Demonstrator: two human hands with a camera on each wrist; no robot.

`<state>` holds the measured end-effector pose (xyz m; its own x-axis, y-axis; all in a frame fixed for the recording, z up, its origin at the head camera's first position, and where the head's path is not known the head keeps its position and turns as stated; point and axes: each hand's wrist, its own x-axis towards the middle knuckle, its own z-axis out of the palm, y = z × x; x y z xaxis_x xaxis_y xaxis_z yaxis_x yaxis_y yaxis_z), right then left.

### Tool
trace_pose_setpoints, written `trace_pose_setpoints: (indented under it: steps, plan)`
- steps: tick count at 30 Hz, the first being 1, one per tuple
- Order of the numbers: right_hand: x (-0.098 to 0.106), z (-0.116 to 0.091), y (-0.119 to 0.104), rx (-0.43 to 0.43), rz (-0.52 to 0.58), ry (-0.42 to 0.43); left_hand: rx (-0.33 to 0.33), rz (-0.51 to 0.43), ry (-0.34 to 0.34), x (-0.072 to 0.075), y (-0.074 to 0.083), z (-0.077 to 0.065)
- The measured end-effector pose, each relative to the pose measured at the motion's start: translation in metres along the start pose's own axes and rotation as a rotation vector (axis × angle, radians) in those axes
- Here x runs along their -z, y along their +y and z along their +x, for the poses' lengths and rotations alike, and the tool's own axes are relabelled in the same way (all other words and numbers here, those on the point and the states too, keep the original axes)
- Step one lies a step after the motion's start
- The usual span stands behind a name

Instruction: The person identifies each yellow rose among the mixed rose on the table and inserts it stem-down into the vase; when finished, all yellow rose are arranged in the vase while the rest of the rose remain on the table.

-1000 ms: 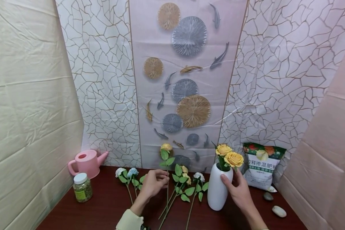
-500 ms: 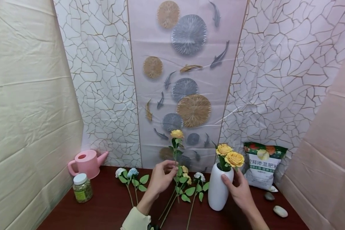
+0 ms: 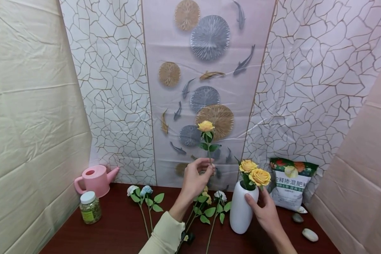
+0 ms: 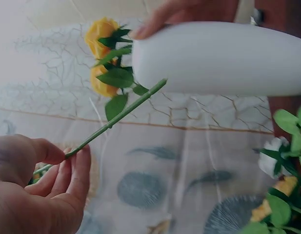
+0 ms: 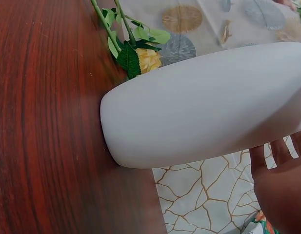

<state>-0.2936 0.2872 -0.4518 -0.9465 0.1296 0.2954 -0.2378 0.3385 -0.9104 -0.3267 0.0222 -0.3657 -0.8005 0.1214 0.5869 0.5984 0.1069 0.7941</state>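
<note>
My left hand (image 3: 194, 179) pinches the stem of a yellow rose (image 3: 205, 126), held upright above the table, left of the white vase (image 3: 240, 213). The left wrist view shows the bare lower stem (image 4: 122, 113) running out from thumb and fingertips, its cut end overlapping the vase near its mouth. Two yellow roses (image 3: 259, 176) stand in the vase. My right hand (image 3: 266, 210) grips the vase near its top, thumb in front and fingers round the far side. In the right wrist view, the vase's base (image 5: 113, 129) rests upright on the table.
More yellow roses (image 3: 206, 195) and a white rose (image 3: 220, 195) lie left of the vase. Further left are white and blue roses (image 3: 146, 191), a pink watering can (image 3: 96, 181) and a lidded jar (image 3: 90, 208). A fertilizer bag (image 3: 289, 185) and two stones (image 3: 310, 234) are at right.
My left hand has raised the yellow rose and carried it right, toward the vase. My right hand and the vase have stayed nearly still.
</note>
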Motion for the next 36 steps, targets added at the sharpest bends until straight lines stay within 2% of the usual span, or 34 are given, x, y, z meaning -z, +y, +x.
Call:
trace_pose_setpoints:
  steps: [7, 14, 19, 27, 36]
  plan:
    - [0.0, -0.001, -0.002, 0.0, 0.004, -0.003, -0.059, -0.183, 0.094, -0.016, 0.022, 0.015]
    - [0.0, -0.001, -0.001, 0.01, 0.0, -0.005, -0.105, -0.2, 0.162, -0.033, 0.03, 0.022]
    - [-0.001, 0.0, 0.001, 0.004, 0.011, -0.008, -0.095, -0.207, 0.16, -0.046, 0.026, 0.021]
    - [-0.002, 0.001, 0.001, -0.005, 0.009, -0.001, -0.033, -0.148, 0.141, -0.062, 0.009, 0.011]
    - [0.0, 0.0, -0.001, 0.0, 0.005, 0.007, 0.024, -0.073, 0.07, -0.079, -0.003, -0.001]
